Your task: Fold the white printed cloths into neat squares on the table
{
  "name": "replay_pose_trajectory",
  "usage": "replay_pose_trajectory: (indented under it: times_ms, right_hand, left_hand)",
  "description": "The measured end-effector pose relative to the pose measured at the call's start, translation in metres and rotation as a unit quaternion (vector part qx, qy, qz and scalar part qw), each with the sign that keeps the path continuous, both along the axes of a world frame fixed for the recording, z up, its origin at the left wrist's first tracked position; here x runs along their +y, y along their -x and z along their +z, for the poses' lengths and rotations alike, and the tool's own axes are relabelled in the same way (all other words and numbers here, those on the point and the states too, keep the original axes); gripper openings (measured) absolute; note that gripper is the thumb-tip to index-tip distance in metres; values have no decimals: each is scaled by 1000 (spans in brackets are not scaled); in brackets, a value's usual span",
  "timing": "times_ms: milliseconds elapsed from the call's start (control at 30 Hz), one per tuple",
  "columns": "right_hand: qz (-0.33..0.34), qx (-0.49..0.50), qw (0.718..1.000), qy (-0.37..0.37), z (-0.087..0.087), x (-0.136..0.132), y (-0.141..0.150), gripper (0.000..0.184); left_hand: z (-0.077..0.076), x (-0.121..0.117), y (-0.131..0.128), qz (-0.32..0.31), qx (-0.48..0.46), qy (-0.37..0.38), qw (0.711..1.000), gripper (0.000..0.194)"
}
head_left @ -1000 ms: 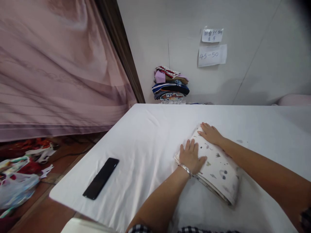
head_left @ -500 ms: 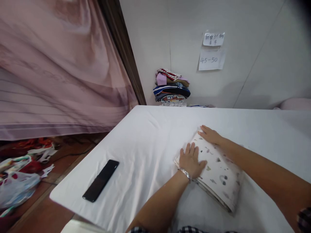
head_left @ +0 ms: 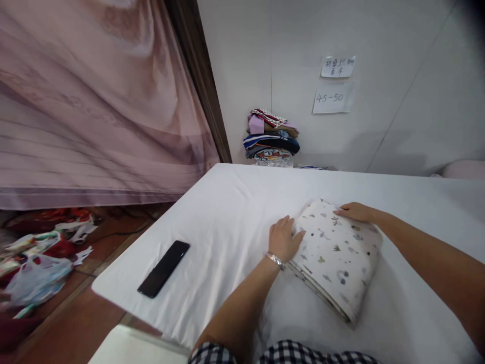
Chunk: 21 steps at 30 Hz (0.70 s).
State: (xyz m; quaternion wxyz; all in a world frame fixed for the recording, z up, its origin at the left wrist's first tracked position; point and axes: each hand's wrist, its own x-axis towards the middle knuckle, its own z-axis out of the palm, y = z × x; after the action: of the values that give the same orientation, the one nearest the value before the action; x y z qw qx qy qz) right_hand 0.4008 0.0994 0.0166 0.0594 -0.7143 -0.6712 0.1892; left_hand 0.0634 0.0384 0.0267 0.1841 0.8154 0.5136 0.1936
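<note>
Currently L fingers (head_left: 284, 223) loose at folded cloth (head_left: 329, 255), R fingers (head_left: 347, 210) grip unclear; phone (head_left: 163, 269) on tbl (head_left: 223, 215), clothes pile (head_left: 272, 140) bhd.

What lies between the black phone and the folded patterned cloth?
In the head view, wrinkled white table covering comes after the phone, then the left hand with its silvery bracelet, at the edge of the folded cloth.

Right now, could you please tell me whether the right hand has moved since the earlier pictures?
Yes: the right hand has moved rightward, farther from the black phone.
</note>
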Motion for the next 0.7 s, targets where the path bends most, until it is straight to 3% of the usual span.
replay_pose_trajectory:
  times_ms: [133,333,433,533,633,700]
  right_hand:
    - [-9,5,998,56,3,-7,-14,67]
    - [-52,18,996,72,1,-16,-24,78]
    - [-59,97,986,123,4,-28,-22,69]
    - [-99,202,957,182,10,-42,-21,57]
    - [-142,245,939,193,15,-55,-22,50]
    - [-127,250,940,192,15,-63,-24,48]
  left_hand:
    - [1,5,19,68,55,83,993,51]
    - [-1,13,26,75,78,205,973,49]
    - [2,22,24,41,103,213,971,47]
    - [6,31,22,6,147,213,966,48]
    - [7,35,20,-5,162,201,966,47]
    - [7,34,19,-1,151,188,971,47]
